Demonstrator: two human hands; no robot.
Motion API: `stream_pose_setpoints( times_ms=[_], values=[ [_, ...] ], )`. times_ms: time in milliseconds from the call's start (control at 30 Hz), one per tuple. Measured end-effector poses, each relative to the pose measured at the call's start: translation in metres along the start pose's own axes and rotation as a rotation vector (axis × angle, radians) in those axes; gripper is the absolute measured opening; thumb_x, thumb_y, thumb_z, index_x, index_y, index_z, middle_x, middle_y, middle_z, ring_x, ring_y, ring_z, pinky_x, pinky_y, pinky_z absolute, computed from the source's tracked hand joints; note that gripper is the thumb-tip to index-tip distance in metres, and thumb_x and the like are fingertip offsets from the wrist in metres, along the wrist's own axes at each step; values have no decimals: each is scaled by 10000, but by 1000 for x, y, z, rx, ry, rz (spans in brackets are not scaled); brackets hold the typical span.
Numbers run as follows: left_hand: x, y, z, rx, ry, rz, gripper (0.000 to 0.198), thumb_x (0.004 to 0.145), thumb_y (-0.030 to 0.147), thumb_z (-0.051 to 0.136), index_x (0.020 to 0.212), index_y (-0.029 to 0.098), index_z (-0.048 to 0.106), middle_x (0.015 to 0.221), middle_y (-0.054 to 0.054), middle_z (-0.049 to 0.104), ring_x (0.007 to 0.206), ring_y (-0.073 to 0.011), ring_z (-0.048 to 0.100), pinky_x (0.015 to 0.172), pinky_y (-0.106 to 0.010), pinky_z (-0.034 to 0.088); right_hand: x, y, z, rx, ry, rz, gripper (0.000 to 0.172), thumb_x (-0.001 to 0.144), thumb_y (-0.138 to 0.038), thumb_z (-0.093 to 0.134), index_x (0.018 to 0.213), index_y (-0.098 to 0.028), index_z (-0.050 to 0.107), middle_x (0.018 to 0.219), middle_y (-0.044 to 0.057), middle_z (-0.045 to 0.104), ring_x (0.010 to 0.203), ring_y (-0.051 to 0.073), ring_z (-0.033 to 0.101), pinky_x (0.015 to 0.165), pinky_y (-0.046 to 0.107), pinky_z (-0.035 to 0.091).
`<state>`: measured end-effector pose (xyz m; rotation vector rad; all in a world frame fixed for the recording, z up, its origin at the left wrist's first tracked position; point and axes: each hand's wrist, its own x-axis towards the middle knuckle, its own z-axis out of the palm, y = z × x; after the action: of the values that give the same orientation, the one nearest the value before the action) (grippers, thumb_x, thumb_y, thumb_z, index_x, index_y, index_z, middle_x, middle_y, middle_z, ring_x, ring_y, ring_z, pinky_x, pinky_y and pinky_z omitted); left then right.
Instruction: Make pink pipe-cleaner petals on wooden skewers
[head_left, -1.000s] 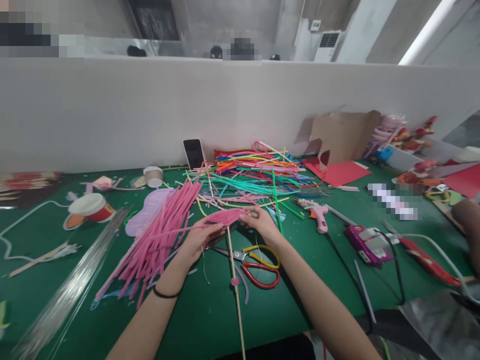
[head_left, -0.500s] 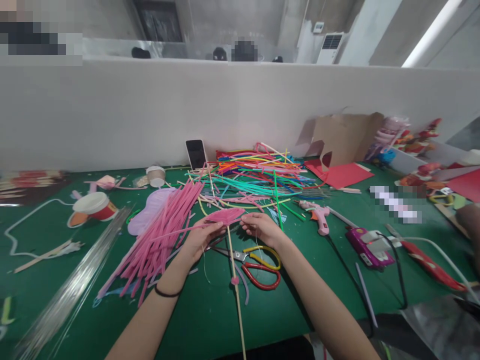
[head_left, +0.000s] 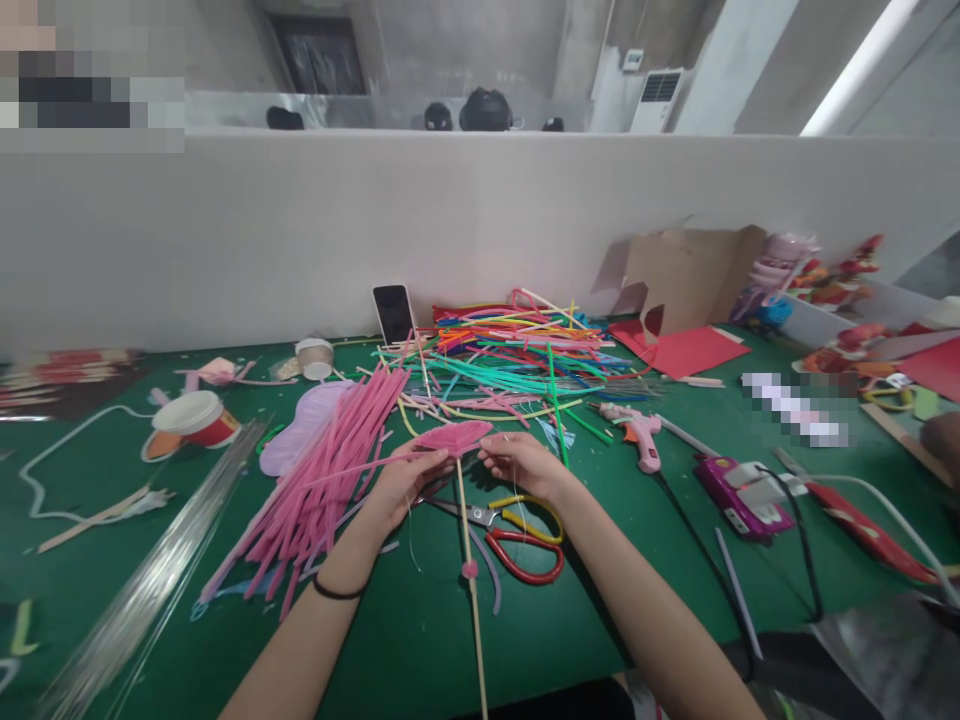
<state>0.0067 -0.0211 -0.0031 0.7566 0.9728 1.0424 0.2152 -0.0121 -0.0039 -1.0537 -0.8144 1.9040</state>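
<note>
My left hand point(head_left: 405, 485) is closed on the lower left edge of a pink petal-like piece point(head_left: 454, 438) that looks wound from fuzzy pipe cleaners. This piece sits atop a thin wooden stick point(head_left: 478, 625) with a small pink bead-like lump point(head_left: 469, 570) partway down. At the piece's right tip, my right hand point(head_left: 517, 462) pinches a fine pale thread, partly hidden by the fingers. Loose thread point(head_left: 413, 545) hangs below my left hand. Under the hands lie scissors point(head_left: 529, 540) with one yellow and one red handle. Left of them is a bundle of pink pipe cleaners point(head_left: 322, 480).
Multicoloured pipe cleaners point(head_left: 517, 350) pile up at the back, beside a phone point(head_left: 394, 314). To the right are a pink glue gun point(head_left: 641, 435) and a purple power strip point(head_left: 739, 500). Thin wires point(head_left: 165, 560) and a paper cup point(head_left: 195, 418) lie left. A person's hand point(head_left: 941, 440) shows far right.
The view has shifted slightly. Both hands stay at the pink piece, which has tilted a little; the right fingers have curled slightly more.
</note>
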Motion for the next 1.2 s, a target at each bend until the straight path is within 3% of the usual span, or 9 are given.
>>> stream_pose_setpoints(
  times_ms=[367,533,600,733,867,1000,1200],
  values=[
    [-2,0,4,77,-25,-11,290,638,213,838,873,112,703,832,-106,765,778,-200,727,811,-293,571,4,0,-2,19,96,-86,244,662,-292,830,789,-165,664,749,15,711,621,87,655,543,153,522],
    [1,0,-1,-40,-27,-20,247,667,237,818,858,114,722,865,-102,765,804,-198,726,811,-285,567,-3,-8,0,302,-68,-53,385,815,-528,643,903,-155,676,887,66,738,742,128,693,645,215,565],
    [1,1,-2,-102,-25,-11,218,695,249,797,850,111,731,885,-103,765,826,-196,724,812,-272,563,-5,-9,1,354,-131,-77,422,845,-546,594,968,-151,679,933,69,738,771,123,693,686,217,565],
    [-1,3,-3,-158,-31,-14,181,715,245,779,822,106,735,843,-93,766,793,-187,724,785,-256,565,-3,2,8,145,-98,-180,298,774,-387,728,987,-183,686,907,28,738,728,103,684,670,189,546],
    [-4,2,1,-160,-73,-14,196,730,278,775,836,123,719,796,-80,763,726,-183,724,747,-271,576,2,17,22,-159,-65,-433,325,677,-296,794,973,-212,686,938,13,737,781,144,686,670,223,539],
    [-5,1,4,-106,-84,-43,201,718,244,786,864,128,710,775,-83,762,664,-175,719,695,-255,574,4,21,26,-336,10,-618,270,704,-316,758,947,-212,702,978,33,740,895,210,690,823,322,536],
    [-6,2,4,-92,-112,-53,180,718,212,780,862,123,718,774,-89,763,669,-188,723,701,-272,577,5,21,18,-755,184,-791,120,769,-266,686,860,-222,752,862,35,762,826,243,706,773,340,534]
  ],
)
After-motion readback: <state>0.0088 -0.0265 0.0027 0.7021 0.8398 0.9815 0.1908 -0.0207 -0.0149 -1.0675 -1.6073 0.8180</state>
